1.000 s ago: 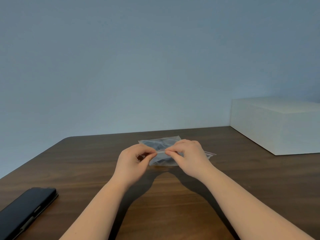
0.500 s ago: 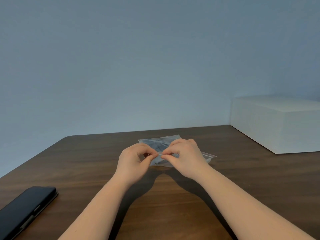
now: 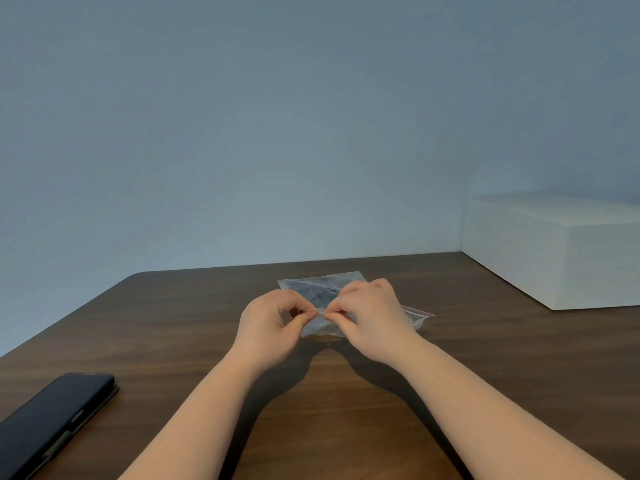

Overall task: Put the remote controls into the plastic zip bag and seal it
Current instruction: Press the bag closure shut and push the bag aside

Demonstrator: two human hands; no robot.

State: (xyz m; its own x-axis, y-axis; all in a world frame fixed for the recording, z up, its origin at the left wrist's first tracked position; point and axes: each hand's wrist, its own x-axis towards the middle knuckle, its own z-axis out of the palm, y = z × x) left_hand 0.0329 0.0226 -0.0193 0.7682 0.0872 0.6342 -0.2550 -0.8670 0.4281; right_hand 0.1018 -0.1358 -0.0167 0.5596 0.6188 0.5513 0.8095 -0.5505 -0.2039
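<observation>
Hands (image 3: 322, 315) pinching clear zip bag (image 3: 320, 289), dark contents.

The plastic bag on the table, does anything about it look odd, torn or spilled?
Nothing stands out. The plastic zip bag lies flat on the table, dark contents inside, no tear or spill visible. The left hand and right hand pinch its near edge.

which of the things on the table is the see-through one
The plastic zip bag pinched by both hands; the phone case is black and the box white, both opaque.
</observation>
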